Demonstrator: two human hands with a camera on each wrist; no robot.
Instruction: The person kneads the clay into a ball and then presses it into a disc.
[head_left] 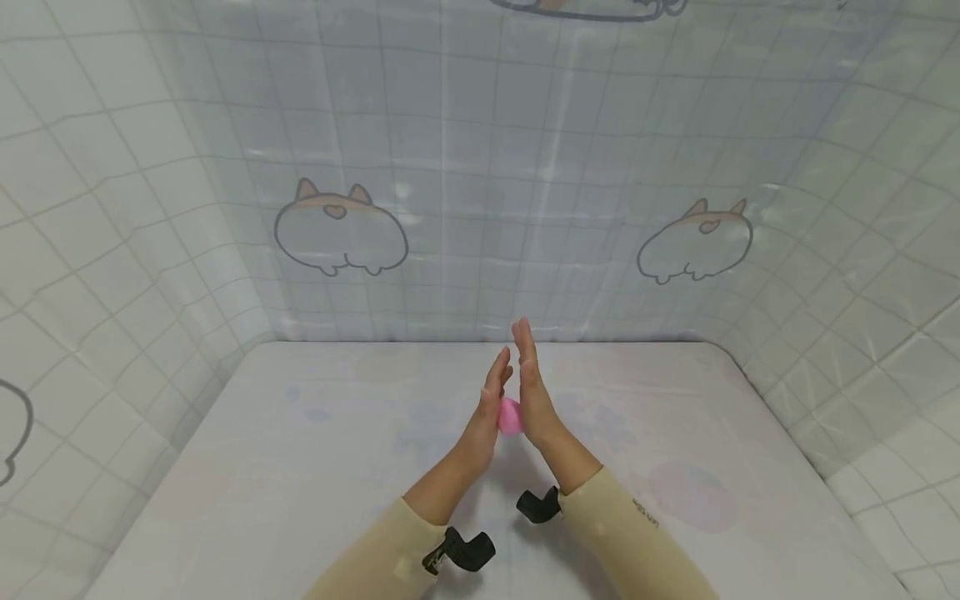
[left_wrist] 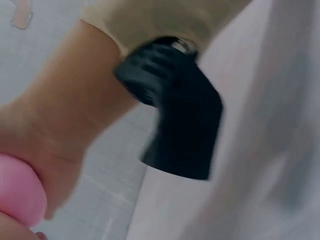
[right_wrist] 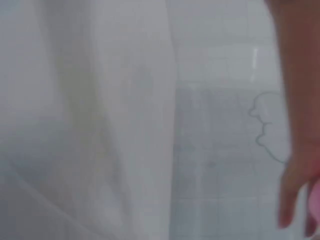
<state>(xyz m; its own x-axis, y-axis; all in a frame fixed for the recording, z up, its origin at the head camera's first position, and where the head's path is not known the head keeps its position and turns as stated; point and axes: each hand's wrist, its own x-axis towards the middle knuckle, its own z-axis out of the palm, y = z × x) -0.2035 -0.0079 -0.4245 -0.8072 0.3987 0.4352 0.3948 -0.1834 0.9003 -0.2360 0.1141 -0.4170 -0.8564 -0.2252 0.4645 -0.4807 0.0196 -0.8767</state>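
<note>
A small pink lump point(head_left: 510, 416), smooth and rounded, sits between the two palms, slightly above the table. Against its left side presses the palm of my left hand point(head_left: 482, 421), with fingers extended forward and upward. My right hand point(head_left: 535, 404) flanks it on the other side, its fingers straight and close together. In the left wrist view the pink lump point(left_wrist: 22, 192) shows large at the lower left, between a palm and part of the other hand. Only a sliver of the pink lump point(right_wrist: 315, 202) appears at the right edge of the right wrist view, which is blurred.
Under the hands lies a table point(head_left: 300, 467) with a pale, faintly patterned cover. White grid-patterned sheets with cartoon animals point(head_left: 341, 233) stand behind it and along both sides. Black wrist mounts point(head_left: 468, 552) stick out from the beige sleeves point(head_left: 630, 533).
</note>
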